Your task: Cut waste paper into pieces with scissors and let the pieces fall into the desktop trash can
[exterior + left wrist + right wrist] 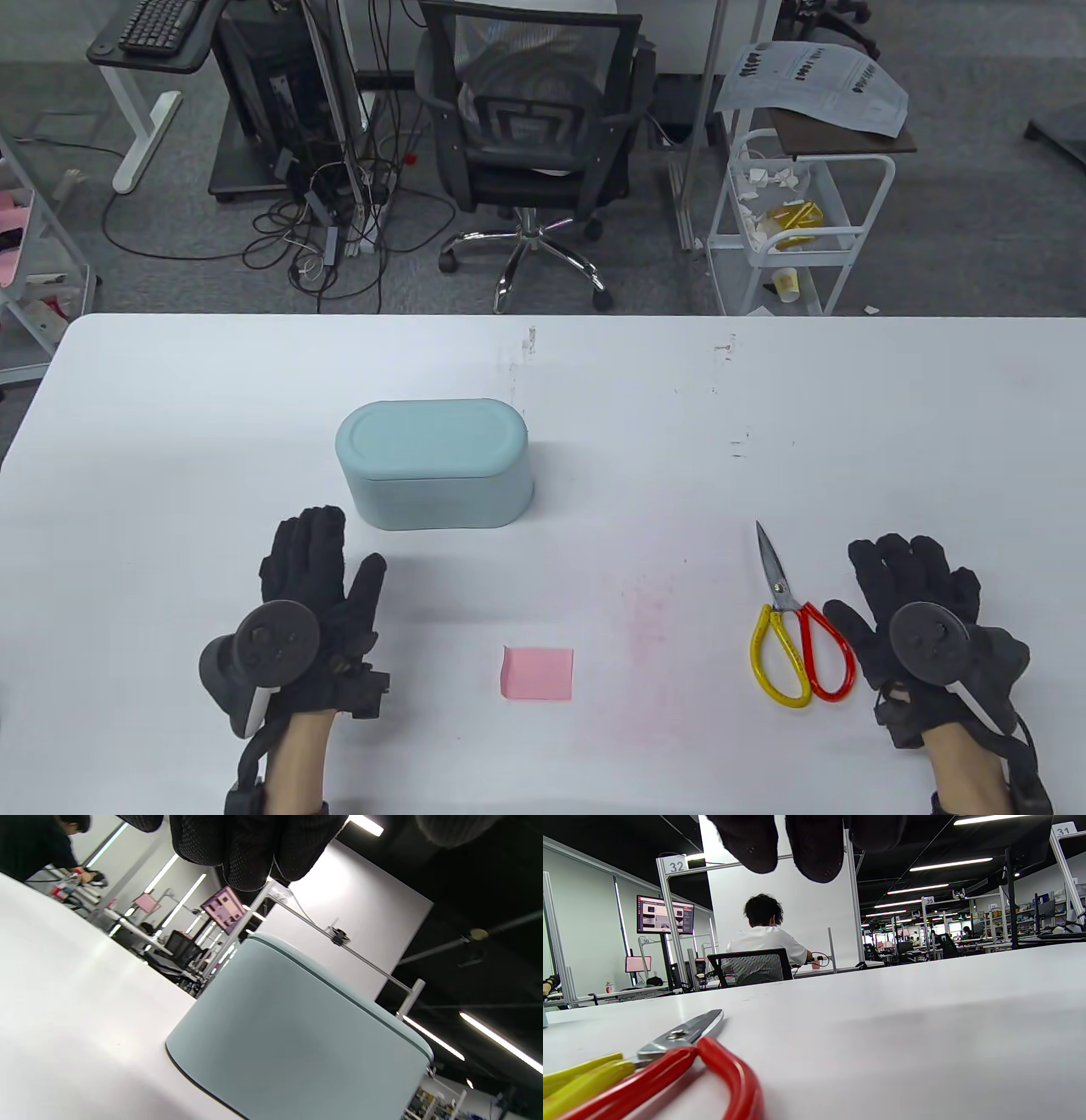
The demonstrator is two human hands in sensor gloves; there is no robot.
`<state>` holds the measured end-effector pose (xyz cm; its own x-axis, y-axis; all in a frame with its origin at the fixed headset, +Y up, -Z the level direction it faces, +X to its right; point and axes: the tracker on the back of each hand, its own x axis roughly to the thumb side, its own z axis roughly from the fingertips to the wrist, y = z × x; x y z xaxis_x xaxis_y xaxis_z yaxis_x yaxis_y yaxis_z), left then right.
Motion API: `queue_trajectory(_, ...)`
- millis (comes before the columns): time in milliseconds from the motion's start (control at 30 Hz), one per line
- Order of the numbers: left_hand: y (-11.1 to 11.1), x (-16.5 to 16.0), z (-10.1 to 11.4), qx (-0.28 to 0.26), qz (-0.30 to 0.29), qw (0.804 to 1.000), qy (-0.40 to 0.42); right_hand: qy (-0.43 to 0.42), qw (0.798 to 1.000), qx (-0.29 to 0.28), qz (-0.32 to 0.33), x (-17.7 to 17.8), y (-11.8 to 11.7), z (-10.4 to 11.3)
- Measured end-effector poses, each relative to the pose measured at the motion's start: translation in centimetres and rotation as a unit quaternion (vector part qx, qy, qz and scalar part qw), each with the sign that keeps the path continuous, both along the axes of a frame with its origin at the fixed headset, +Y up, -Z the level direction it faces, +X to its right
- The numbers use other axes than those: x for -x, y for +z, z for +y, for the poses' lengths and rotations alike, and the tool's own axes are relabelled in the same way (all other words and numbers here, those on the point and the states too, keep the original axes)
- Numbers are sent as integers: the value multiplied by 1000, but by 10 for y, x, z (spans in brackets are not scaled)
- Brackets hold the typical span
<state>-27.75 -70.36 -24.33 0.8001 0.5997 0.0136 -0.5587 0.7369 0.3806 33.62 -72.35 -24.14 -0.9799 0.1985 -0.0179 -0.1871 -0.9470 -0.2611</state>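
Note:
A pale blue oval trash can [434, 463] with its lid down stands left of the table's centre; it fills the left wrist view as the trash can [297, 1035]. A pink square of paper [538, 673] lies flat near the front edge. Scissors [796, 632] with one yellow and one red handle lie at the right, blades together and pointing away; the scissors [670, 1065] also show in the right wrist view. My left hand [318, 586] rests flat just in front of the can, fingers straight, holding nothing. My right hand [916, 586] lies flat just right of the scissors, also holding nothing.
The white table [645, 424] has a faint pink stain at front centre. Beyond its far edge stand an office chair [530, 144], a white cart [789, 221] and tangled cables on the floor. In the right wrist view a person [763, 942] sits at another desk, back turned.

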Motion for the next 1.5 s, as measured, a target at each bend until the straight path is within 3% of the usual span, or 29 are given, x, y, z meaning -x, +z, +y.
queue_trajectory(67, -10, 8, -2, 15, 5, 999, 30, 0, 1000, -2, 3, 0, 1, 1)
queue_trajectory(167, -27, 14, -5, 46, 23, 998, -30, -11, 1000, -5, 6, -2, 1, 3)
queue_trajectory(233, -38, 17, -9, 65, 19, 997, -21, -11, 1000, 0, 4, -4, 1, 2)
queue_trajectory(367, -61, 27, -23, 78, 22, 984, 157, -9, 1000, 11, -3, -6, -1, -1)
queue_trajectory(700, -105, 27, -49, 108, -70, 927, 353, -20, 999, 27, -19, -15, -5, -7)
queue_trajectory(1100, -109, 18, -52, 125, -84, 934, 324, -21, 999, 35, -16, -13, -7, -8)
queue_trajectory(1500, -116, -34, -57, 151, -155, 925, 312, -19, 999, 37, -24, -14, -7, -8)
